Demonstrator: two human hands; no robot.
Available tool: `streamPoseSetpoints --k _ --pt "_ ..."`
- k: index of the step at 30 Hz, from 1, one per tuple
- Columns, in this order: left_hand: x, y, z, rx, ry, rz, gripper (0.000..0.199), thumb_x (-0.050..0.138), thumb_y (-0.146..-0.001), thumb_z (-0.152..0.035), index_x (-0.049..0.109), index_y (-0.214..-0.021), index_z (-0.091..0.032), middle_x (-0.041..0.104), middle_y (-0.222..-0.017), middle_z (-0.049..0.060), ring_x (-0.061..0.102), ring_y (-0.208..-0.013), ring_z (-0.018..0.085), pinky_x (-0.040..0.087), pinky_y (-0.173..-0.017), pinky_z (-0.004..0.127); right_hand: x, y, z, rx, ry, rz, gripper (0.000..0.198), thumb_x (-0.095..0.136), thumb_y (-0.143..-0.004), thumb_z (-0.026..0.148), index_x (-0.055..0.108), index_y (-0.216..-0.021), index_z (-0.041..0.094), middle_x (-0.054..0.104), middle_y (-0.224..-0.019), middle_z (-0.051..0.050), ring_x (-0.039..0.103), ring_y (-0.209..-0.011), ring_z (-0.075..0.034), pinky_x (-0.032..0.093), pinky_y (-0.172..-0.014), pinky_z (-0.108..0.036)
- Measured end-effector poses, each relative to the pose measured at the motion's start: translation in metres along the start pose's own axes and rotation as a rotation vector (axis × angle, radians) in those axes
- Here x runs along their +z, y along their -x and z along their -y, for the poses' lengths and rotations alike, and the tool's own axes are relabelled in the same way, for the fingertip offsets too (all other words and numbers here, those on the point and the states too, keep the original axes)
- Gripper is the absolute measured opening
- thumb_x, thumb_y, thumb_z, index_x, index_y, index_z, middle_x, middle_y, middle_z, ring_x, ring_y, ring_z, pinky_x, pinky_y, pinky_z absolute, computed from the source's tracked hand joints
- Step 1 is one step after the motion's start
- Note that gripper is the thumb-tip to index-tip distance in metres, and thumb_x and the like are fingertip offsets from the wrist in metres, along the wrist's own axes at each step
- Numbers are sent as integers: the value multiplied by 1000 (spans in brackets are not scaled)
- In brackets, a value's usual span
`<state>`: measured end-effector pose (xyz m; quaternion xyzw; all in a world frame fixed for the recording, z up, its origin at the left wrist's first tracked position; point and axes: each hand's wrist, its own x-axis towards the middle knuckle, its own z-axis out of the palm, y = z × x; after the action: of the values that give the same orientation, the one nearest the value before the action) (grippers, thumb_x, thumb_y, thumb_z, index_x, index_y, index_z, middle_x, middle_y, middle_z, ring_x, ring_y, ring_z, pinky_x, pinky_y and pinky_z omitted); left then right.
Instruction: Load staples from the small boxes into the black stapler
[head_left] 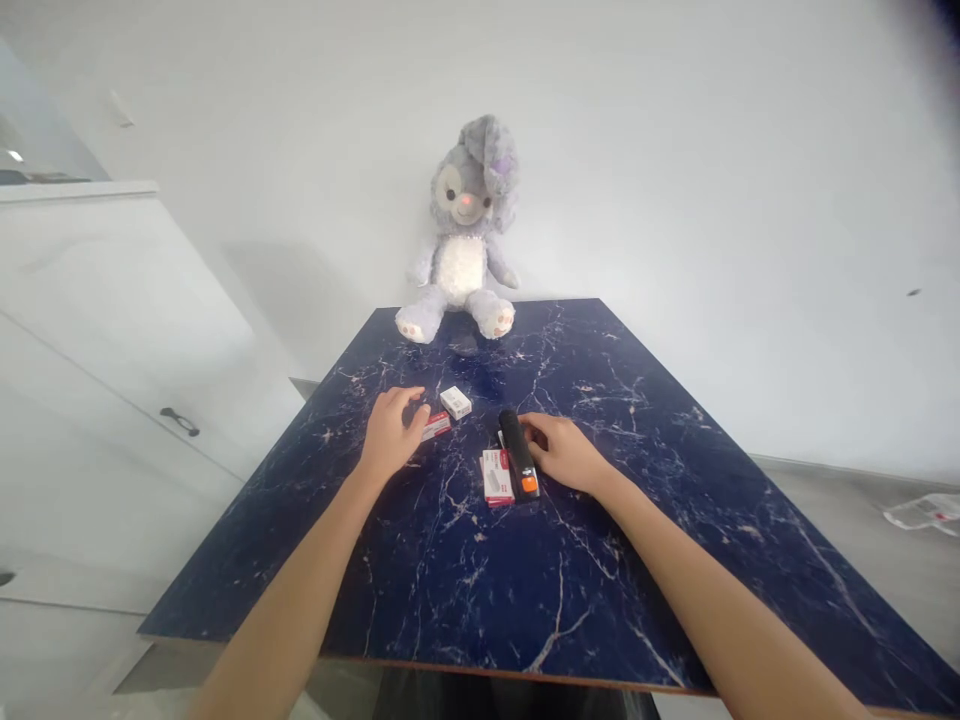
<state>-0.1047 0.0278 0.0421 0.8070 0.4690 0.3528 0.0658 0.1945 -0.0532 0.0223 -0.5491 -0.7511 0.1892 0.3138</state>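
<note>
My left hand [388,432] is over the left middle of the table, its thumb and fingers apart. Near its thumb lies a red and white box [436,427], partly covered by the hand. A small white box [455,402] sits just beyond. My right hand [561,450] rests with bent, parted fingers against the right side of a black stapler [516,445] that has an orange part at its near end. Left of the stapler lie red and white staple boxes [496,475], seemingly stacked. The right hand's lower fingers are hidden.
A grey plush rabbit [461,260] sits at the far edge of the dark blue marbled table [480,590], by the wall. A white cabinet [112,400] stands on the left. Clear plastic [926,512] lies on the floor at right.
</note>
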Motion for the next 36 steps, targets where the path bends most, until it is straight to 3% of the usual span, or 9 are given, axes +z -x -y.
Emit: streamPoseSetpoints --k 4,6,9,15,19,26,30,33,36 --pt "-17 -1 22 23 -34 391 59 65 -83 -55 62 -132 -22 67 -119 13 63 -107 32 48 -89 41 -2 1 0 -12 14 23 32 54 -80 9 67 -108 20 67 -83 -1 56 -66 -13 39 -65 -25" --pt "-23 0 25 -24 18 479 65 68 -79 -57 60 -135 -23 71 -112 12 68 -92 29 50 -77 36 -3 2 -1 -25 20 29 31 54 -80 9 67 -107 19 67 -83 -1 56 -66 -13 39 -65 -25" --pt "-20 3 16 -124 155 463 61 62 -85 -53 56 -138 -24 74 -102 9 69 -75 23 50 -66 31 -2 4 -3 -42 27 28 29 54 -82 10 67 -106 18 67 -84 -1 55 -67 -12 39 -66 -24" --pt "10 20 -36 -127 473 368 45 60 -89 -46 64 -128 -23 70 -121 8 69 -96 24 52 -81 32 -2 4 -2 -80 96 34 26 55 -82 10 67 -104 18 66 -85 -2 56 -72 -14 39 -69 -25" --pt "19 34 -63 -107 511 425 50 62 -88 -49 61 -131 -23 74 -106 6 69 -81 22 51 -72 32 -5 5 1 -132 162 45 22 54 -83 10 67 -99 18 67 -87 -5 57 -75 -16 40 -70 -26" --pt "6 31 -61 -105 462 441 47 60 -89 -44 59 -131 -22 73 -83 3 66 -71 19 50 -72 32 -1 5 -3 -95 139 34 31 54 -84 11 64 -113 18 69 -90 -5 61 -77 -17 45 -73 -27" --pt "6 30 -59 -103 477 418 43 57 -90 -41 62 -128 -21 72 -89 4 66 -75 19 51 -75 33 -2 8 5 -78 54 -280 42 43 -94 14 52 -135 17 68 -110 -10 64 -93 -21 50 -88 -36" --pt "7 32 -64 -73 535 408 38 53 -92 -39 66 -124 -22 71 -90 4 65 -77 19 51 -73 31 -5 13 24 -202 56 -433 46 47 -97 27 46 -142 19 58 -134 -14 59 -114 -27 49 -100 -45" --pt "3 34 -69 -48 595 397 37 53 -93 -41 68 -121 -21 71 -95 5 64 -77 18 52 -70 30 -6 18 43 -428 109 -347 61 61 -91 36 43 -147 21 43 -152 -14 43 -136 -32 39 -112 -53"
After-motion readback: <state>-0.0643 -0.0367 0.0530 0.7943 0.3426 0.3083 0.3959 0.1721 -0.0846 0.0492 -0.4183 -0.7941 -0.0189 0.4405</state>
